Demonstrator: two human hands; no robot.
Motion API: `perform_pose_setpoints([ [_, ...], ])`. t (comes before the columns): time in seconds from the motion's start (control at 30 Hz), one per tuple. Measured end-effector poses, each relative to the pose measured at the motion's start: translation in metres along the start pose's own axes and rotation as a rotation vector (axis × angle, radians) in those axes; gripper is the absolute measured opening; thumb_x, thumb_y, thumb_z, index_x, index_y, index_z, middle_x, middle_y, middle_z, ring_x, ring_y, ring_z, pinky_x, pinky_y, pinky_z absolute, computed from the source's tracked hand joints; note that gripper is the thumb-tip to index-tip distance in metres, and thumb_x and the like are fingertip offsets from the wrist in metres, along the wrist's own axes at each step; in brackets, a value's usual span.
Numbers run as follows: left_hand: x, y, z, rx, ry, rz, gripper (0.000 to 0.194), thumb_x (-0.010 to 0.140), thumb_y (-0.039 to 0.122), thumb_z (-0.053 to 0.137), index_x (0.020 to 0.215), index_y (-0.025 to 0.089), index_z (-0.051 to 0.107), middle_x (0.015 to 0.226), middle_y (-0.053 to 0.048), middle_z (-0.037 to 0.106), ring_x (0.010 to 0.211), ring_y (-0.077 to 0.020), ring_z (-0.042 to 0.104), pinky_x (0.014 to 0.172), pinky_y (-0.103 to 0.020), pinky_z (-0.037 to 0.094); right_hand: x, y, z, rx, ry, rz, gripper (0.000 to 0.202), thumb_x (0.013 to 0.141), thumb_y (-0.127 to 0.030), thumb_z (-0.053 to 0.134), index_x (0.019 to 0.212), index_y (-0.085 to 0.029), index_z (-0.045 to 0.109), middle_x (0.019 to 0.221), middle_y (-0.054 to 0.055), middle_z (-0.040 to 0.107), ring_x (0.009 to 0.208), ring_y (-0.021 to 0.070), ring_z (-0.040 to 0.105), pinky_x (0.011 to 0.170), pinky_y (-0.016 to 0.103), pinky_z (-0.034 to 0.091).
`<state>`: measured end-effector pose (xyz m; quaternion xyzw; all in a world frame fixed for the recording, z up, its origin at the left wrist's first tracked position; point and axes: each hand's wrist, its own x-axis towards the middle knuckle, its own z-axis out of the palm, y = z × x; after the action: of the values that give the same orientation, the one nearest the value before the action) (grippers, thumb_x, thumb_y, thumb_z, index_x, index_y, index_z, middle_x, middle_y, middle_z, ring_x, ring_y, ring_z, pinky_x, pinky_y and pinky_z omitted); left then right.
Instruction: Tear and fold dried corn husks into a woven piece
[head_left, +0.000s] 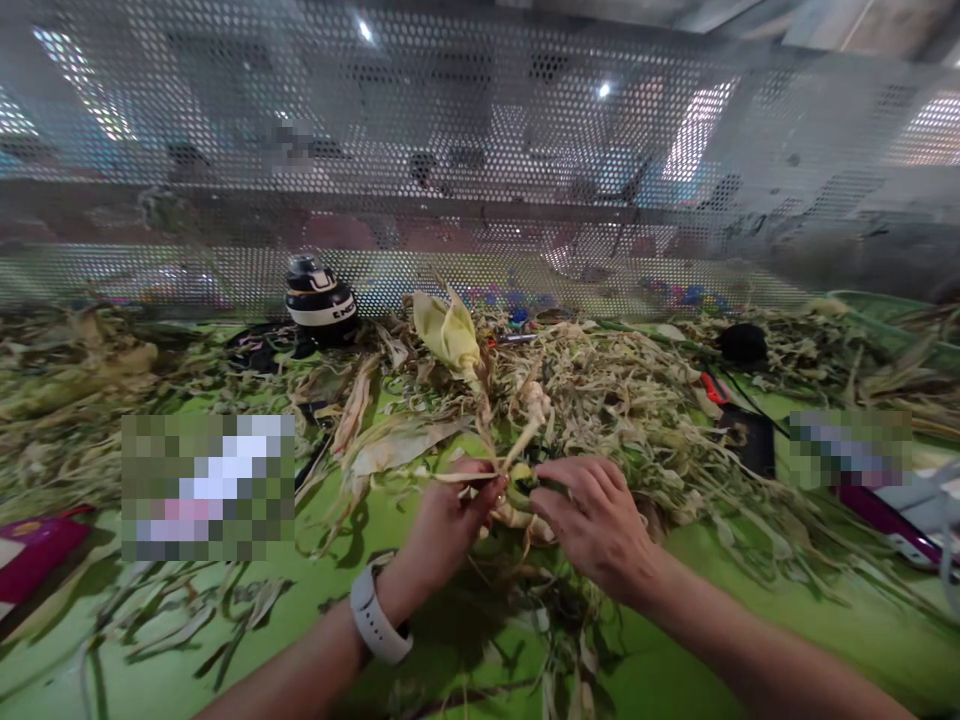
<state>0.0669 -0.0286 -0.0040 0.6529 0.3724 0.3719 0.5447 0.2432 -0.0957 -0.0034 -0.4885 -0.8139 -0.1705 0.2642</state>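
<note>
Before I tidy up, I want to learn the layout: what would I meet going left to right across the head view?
Magenta packet, black-and-white bottle, pale wristband, left hand, right hand, black rectangular object, purple-edged object.

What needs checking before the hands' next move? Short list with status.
1. Left hand has hold of the pale stem: ok, fingertips pinched at its lower end.
2. Right hand gripping the small yellow-and-dark piece: cannot tell; fingertips are at it, contact is unclear.
3. Watch strapped on left wrist: ok.
4. Black bottle standing, apart from both hands: ok.
5. Green table free of loose dried leaves: not ok, they lie all around.
</note>
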Motion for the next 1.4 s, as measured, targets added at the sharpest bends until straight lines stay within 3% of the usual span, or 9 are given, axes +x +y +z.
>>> perform_pose_setpoints([
  [0.07,-0.003,0.0,-0.002,0.098,-0.131,0.111,0.013,0.079,0.027,0.057,0.073,0.02,0.066,0.071,-0.003,0.059,0.068,-0.0186,0.053,0.065,-0.027,0.043,0.002,0.002,0.0,0.042,0.047,-0.004,0.012,0.088,-0.015,0.049,0.093,-0.021,0.058,0.109,0.009,0.06,0.102,0.0218,0.052,0.088,0.038,0.036],
  [0.2,-0.007,0.004,-0.006,0.188,-0.298,0.224,0.017,0.08,0.019,0.054,0.085,0.022,0.07,0.085,-0.007,0.064,0.084,-0.022,0.057,0.082,-0.031,0.042,0.004,0.003,0.003,0.227,0.012,0.121,0.016,0.092,-0.018,0.041,0.084,-0.019,0.054,0.074,0.004,0.061,0.07,0.0168,0.054,0.071,0.033,0.041],
  [0.43,-0.007,0.007,-0.005,-0.092,-0.261,-0.042,0.015,0.076,0.03,0.063,0.086,0.021,0.07,0.087,-0.005,0.066,0.084,-0.0204,0.06,0.081,-0.029,0.044,0.003,-0.005,0.009,0.798,-0.096,0.67,0.017,0.092,-0.03,0.041,0.082,-0.019,0.05,0.071,-0.001,0.054,0.065,0.0124,0.051,0.059,0.021,0.043],
  [0.57,-0.012,0.004,0.004,-0.432,-0.245,-0.298,0.019,0.073,0.032,0.067,0.087,0.019,0.065,0.078,0.0,0.063,0.072,-0.0138,0.057,0.068,-0.023,0.045,0.001,-0.011,0.013,0.814,-0.014,0.737,0.017,0.091,-0.032,0.043,0.084,-0.019,0.05,0.07,-0.001,0.052,0.064,0.0118,0.048,0.059,0.021,0.042],
  [0.83,-0.013,-0.004,0.013,-0.487,-0.083,-0.268,0.022,0.07,0.032,0.071,0.081,0.018,0.058,0.074,0.002,0.061,0.07,-0.0114,0.055,0.07,-0.022,0.045,-0.001,-0.015,0.023,0.945,-0.001,0.815,0.021,0.091,-0.037,0.044,0.084,-0.018,0.05,0.073,-0.001,0.056,0.064,0.0114,0.052,0.058,0.021,0.044],
  [0.93,-0.011,-0.003,0.011,-0.419,-0.033,-0.198,0.022,0.069,0.033,0.071,0.08,0.018,0.059,0.074,0.002,0.061,0.07,-0.0122,0.055,0.068,-0.023,0.045,0.001,-0.011,0.019,0.876,-0.024,0.774,0.02,0.088,-0.038,0.049,0.094,-0.018,0.05,0.079,0.001,0.06,0.069,0.0135,0.057,0.061,0.023,0.047],
  [1.1,-0.007,0.002,0.006,-0.45,0.058,-0.193,0.023,0.07,0.034,0.07,0.083,0.018,0.059,0.077,0.0,0.062,0.072,-0.0132,0.057,0.069,-0.023,0.047,-0.002,-0.007,0.013,0.551,-0.025,0.53,0.053,0.087,-0.034,0.054,0.133,-0.018,0.031,0.074,0.0,0.062,0.063,0.0149,0.061,0.063,0.026,0.05],
  [1.27,-0.004,0.007,0.003,-0.552,0.154,-0.343,0.029,0.067,0.037,0.072,0.083,0.018,0.057,0.071,0.002,0.059,0.06,-0.0103,0.055,0.055,-0.02,0.046,-0.003,-0.01,0.013,0.234,0.144,0.168,0.036,0.091,-0.026,0.049,0.126,-0.019,0.041,0.093,0.009,0.067,0.075,0.0182,0.064,0.069,0.031,0.05],
  [1.4,-0.001,0.001,0.005,-0.475,0.186,-0.325,0.031,0.065,0.04,0.072,0.077,0.017,0.055,0.061,0.005,0.055,0.053,-0.008,0.05,0.049,-0.017,0.042,-0.001,-0.014,0.01,0.211,0.171,0.056,0.028,0.091,-0.022,0.05,0.118,-0.017,0.045,0.074,0.004,0.067,0.059,0.0143,0.06,0.057,0.026,0.047],
])
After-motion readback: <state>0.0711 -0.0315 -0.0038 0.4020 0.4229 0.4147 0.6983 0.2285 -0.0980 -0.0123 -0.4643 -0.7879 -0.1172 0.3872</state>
